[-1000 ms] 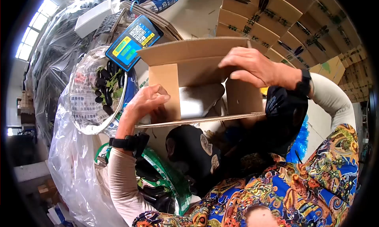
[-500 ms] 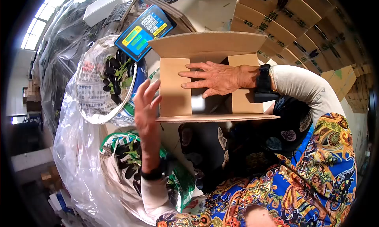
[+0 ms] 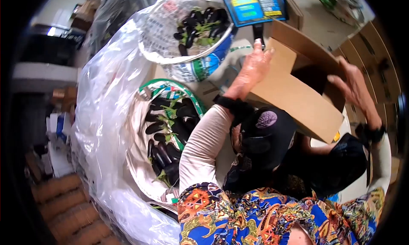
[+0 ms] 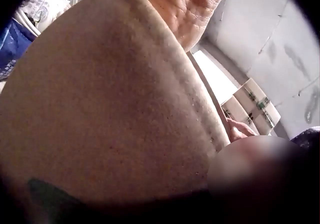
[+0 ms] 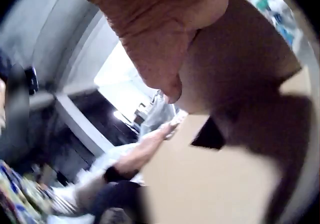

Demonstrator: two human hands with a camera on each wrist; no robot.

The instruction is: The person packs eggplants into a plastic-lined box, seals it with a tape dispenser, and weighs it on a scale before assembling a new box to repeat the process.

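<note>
The box [image 3: 294, 95] was plain brown cardboard, tilted, right of centre in the head view, over the dark trousers [image 3: 270, 138]. Its opening lay partly uncovered, dark inside. One long flap stood up along the far side; the near long panel showed broad and flat, and a short flap covered part of the opening at the left end.

Left hand [image 3: 251, 70]: at the left end of the box, touching it. Fingers near straight and close together, thumb a little off them; not clamped.

Right hand [image 3: 357, 89]: at the right end, by the tall flap. Thumb well apart from the fingers and loosely extended. Whether the fingertips pressed on the cardboard, could not tell.

Just beyond the left end: one scale display [image 3: 255, 8], blue-framed, on a dark post. Left of that, one round basket [image 3: 159, 25] with a printed liner; below it, one pale bag [image 3: 135, 138] with a green rim. Both held dark, glossy eggplants [image 3: 164, 153] with green leaves, overlapping too much to count.

Far right: more boxes [image 3: 362, 49], stacked, number uncertain. Left edge: clear plastic sheeting [image 3: 100, 117], crumpled, beside the bag.

Tally: one box at the hands, two hands, two dark wristbands [image 3: 232, 106], one on each wrist.
</note>
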